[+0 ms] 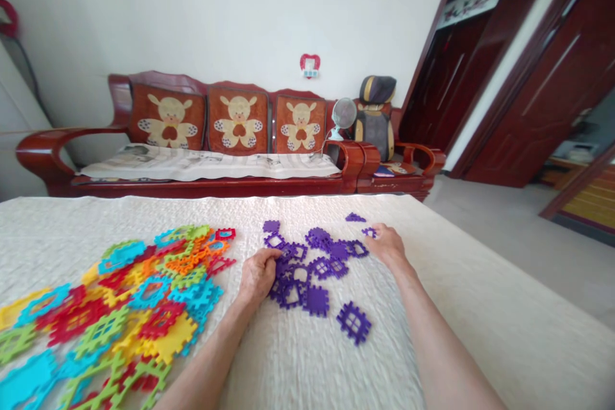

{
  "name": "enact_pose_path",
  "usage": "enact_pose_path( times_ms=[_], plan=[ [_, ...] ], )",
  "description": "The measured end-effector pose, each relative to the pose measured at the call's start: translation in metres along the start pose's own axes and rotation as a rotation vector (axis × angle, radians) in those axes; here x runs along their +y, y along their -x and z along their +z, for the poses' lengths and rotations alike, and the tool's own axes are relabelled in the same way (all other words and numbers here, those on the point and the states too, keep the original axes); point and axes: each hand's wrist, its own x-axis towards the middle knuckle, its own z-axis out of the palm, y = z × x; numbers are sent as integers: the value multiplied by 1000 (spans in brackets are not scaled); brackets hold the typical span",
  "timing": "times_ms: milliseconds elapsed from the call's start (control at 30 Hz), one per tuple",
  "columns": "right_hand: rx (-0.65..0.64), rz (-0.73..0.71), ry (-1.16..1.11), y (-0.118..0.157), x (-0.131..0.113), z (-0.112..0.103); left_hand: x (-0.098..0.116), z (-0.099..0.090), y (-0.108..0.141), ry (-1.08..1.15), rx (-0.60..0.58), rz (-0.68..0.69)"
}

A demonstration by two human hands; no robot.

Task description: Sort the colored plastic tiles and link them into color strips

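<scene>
The right hand (385, 245) has its fingertips drawn close together on a small piece (369, 232), purple and toothed, gripping it by its near edge at the right end of the purple pile (317, 301). The left hand (258, 275) is bent over the pile's left edge, its fingers bunched narrow and touching the pieces there; whether they grip one I cannot tell, as the hand hides the tips. The pile lies between the two hands, its flat pieces overlapping, some solid, some with cut-out openings. Just beyond the right hand's piece, a thin purple triangle (355, 218) lies apart; nearer the wearer, a purple window (354, 322) with crossed bars lies by itself between the forearms. Left of the left arm spreads a larger heap (175, 336) of red, yellow, green, blue and orange pieces, many overlapping. All of it is on a pale, textured cloth (379, 371). Past the cloth's far edge stands a dark red wooden sofa (202, 188) with three bear cushions (239, 118), then a small fan (344, 113) and an armchair (427, 155) on the right.
</scene>
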Motion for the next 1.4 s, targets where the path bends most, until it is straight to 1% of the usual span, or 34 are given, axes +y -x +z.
enact_pose_path(
  times_ms=[67, 133, 200, 367, 400, 467, 633, 700, 800, 867, 933, 1000, 1067, 1200, 1400],
  plan=[
    [-30, 53, 41, -1, 14, 4, -1, 0, 0, -6, 2, -1],
    [-92, 79, 6, -3, 26, 5, -2, 0, 0, -9, 0, -5],
    [-151, 75, -59, -5, 38, 3, -2, -1, 0, -8, -2, -9],
    [-279, -90, -225, -9, 66, -4, -2, -1, 0, -17, -1, -3],
    [-285, -117, -229, -9, 69, -3, -2, -1, 0, -22, -3, -3],
    [-274, -128, -200, -10, 71, 0, -1, -1, 0, -34, -7, -8],
    [-272, -85, -130, -14, 67, 5, 1, -3, 1, -53, -19, -31],
    [-248, -86, -123, -15, 65, 5, 2, -3, 1, -53, -22, -39],
    [-200, -43, -125, -19, 58, 6, 2, -2, 1, -48, -29, -43],
    [-127, -5, -144, -24, 49, 9, 0, -2, 0, -46, -31, -42],
    [-2, 10, -188, -32, 36, 16, -1, -1, 0, -45, -31, -41],
    [125, -7, -227, -42, 22, 26, -3, 0, 0, -41, -24, -35],
    [186, -38, -218, -51, 10, 38, -4, 1, 0, -39, -16, -18],
    [223, -32, -144, -64, -1, 56, -6, 1, -1, -42, -10, 2],
    [181, 35, -86, -66, -9, 65, -4, 0, -1, -60, 4, 13]
  ],
)
